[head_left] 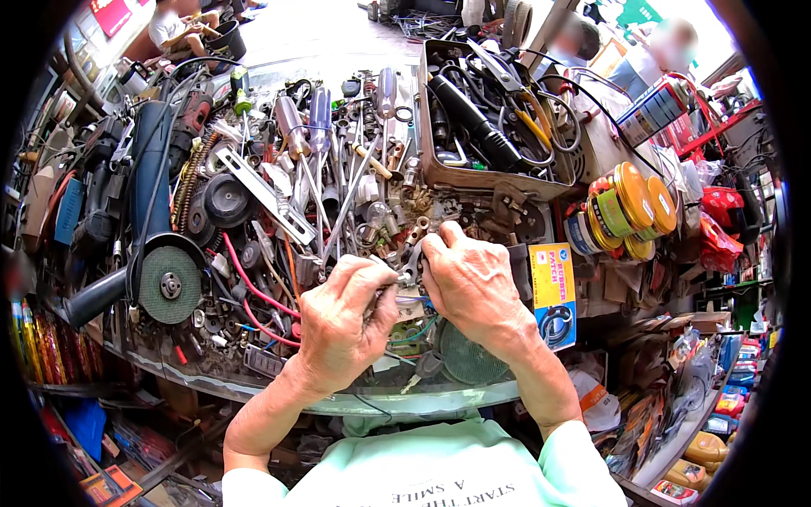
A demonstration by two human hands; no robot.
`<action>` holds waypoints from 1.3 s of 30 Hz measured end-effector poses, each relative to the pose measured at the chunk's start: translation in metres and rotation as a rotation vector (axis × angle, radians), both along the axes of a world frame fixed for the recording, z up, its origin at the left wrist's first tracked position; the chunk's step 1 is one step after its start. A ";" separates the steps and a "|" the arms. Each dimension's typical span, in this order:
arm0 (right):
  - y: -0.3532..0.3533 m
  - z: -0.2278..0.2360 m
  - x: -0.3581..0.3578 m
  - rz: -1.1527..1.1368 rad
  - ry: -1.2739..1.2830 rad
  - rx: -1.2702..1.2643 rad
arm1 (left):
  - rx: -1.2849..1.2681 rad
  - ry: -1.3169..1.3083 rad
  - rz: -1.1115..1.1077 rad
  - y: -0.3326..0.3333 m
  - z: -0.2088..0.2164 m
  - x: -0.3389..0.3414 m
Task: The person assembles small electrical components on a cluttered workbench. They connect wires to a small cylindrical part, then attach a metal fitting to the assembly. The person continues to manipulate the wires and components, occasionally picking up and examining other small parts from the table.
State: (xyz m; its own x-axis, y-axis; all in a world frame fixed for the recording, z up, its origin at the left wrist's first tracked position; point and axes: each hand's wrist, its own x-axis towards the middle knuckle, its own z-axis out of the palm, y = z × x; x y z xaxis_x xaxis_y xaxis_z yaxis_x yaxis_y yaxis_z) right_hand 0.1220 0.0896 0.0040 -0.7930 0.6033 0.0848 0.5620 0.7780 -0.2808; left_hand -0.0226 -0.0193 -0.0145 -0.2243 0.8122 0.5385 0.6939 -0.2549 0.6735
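Nearest you, your pale green sleeves (439,473) come up from the lower edge, and both forearms reach over the glass counter edge (422,399). Your left hand (342,325) is curled shut, its fingers pinching a small metal part (411,269) that sits between your two hands, just above the middle of the counter. Your right hand (471,286) closes on the same piece from the right, thumb and forefinger pressed to it; what the piece is exactly, you cannot tell from here. Just right of your right wrist lies a yellow and blue card packet (553,291). To your left, near the counter edge, an angle grinder (156,262) lies with its disc facing up, red wires (253,291) running beside it. Farther off, screwdrivers (317,127) and loose tools cover the middle. At the far right stands a metal box (490,110) full of pliers and cutters, with a stack of yellow-lidded tins (629,207) to its right.
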 end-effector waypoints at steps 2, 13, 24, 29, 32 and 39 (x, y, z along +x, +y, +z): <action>0.003 -0.006 0.002 -0.034 0.050 -0.026 | -0.050 -0.038 -0.007 -0.002 0.003 -0.001; 0.000 0.006 0.023 0.059 0.675 -0.971 | -0.083 -0.318 -0.076 0.008 0.006 0.010; -0.001 0.003 0.021 -0.027 0.777 -0.542 | -0.502 -1.282 -0.277 0.034 0.015 0.000; 0.000 -0.004 0.021 -0.162 0.763 -0.515 | -0.405 -1.144 -0.087 0.030 0.011 -0.007; 0.004 -0.020 0.021 -0.173 0.622 -0.329 | -0.326 -1.154 -0.134 0.027 0.007 -0.006; 0.005 -0.007 0.026 -0.360 0.632 -0.643 | -0.377 -1.267 -0.256 0.020 0.008 -0.005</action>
State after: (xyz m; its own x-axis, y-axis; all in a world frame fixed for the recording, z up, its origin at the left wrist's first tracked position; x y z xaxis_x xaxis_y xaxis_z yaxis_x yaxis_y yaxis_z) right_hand 0.1481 0.0944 -0.0029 -0.4730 0.8811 0.0006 0.3362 0.1811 -0.9242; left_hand -0.0281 0.0004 -0.0064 -0.2186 0.9574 -0.1889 -0.4929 0.0587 0.8681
